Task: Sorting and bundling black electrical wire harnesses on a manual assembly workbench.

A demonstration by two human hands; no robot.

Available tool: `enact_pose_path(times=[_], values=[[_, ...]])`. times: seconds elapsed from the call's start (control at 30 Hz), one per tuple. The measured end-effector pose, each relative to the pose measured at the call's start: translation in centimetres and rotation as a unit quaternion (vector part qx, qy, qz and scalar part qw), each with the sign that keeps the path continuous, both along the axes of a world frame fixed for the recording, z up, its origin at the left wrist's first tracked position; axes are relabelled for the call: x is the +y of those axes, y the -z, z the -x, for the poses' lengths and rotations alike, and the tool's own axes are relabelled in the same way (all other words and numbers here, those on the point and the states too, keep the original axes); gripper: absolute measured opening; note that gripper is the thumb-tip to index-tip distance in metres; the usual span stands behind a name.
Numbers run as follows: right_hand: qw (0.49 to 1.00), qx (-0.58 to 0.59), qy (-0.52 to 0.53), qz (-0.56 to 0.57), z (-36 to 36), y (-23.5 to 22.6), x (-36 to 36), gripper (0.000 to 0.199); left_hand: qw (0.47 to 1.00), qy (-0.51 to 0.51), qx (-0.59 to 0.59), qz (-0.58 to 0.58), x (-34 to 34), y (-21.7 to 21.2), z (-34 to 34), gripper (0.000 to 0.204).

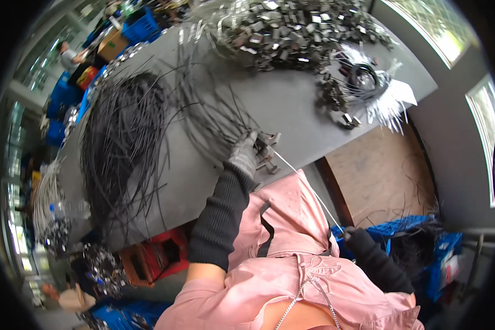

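Observation:
My left hand (244,154), in a grey glove, is closed at the table's near edge around a small cluster of dark metal pieces (268,157). Long thin black strips (212,118) run from beside that hand toward the far side of the table. A thin white cord (308,186) stretches taut from the metal pieces down to my right hand (348,235). Low at the right, near my hip, the right hand is closed on the cord's other end; its fingers are small and partly hidden. Black knitted sleeves cover both forearms.
On the grey table (258,99) lie a large heap of metal pieces (291,33), a thick bundle of black strips (126,126) and a coil (364,77) beside clear strands. A blue crate (410,234) stands at right, a red crate (159,256) below the table. Another person (70,58) is far left.

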State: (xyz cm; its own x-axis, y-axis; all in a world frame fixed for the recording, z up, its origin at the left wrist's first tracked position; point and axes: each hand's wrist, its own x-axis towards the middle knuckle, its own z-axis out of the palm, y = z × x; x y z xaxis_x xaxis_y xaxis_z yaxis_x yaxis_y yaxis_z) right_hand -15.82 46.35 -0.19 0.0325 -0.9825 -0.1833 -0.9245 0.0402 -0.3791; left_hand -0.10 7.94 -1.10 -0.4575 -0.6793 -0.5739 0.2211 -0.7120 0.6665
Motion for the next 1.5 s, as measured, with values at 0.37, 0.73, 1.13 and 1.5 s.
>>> enact_pose_path(times=[0.37,0.73,1.13,1.5], values=[[0.984,-0.157,0.075,0.038,0.2,-1.2,-20.2,0.024,0.987,0.144,-0.053,0.049,3.0,-3.1,1.2,0.014],[0.956,-0.248,0.155,0.001,3.1,-0.8,-19.5,0.024,0.981,-0.029,0.121,0.152,-4.4,-6.1,-0.5,0.012],[0.987,-0.095,0.11,0.063,-0.8,-0.6,-17.4,0.02,0.994,0.031,0.078,0.074,-0.8,-4.8,1.9,0.015],[0.992,-0.106,0.063,0.022,-0.8,-3.5,-22.6,0.021,0.992,0.043,0.083,0.083,-1.3,-5.7,1.7,0.015]])
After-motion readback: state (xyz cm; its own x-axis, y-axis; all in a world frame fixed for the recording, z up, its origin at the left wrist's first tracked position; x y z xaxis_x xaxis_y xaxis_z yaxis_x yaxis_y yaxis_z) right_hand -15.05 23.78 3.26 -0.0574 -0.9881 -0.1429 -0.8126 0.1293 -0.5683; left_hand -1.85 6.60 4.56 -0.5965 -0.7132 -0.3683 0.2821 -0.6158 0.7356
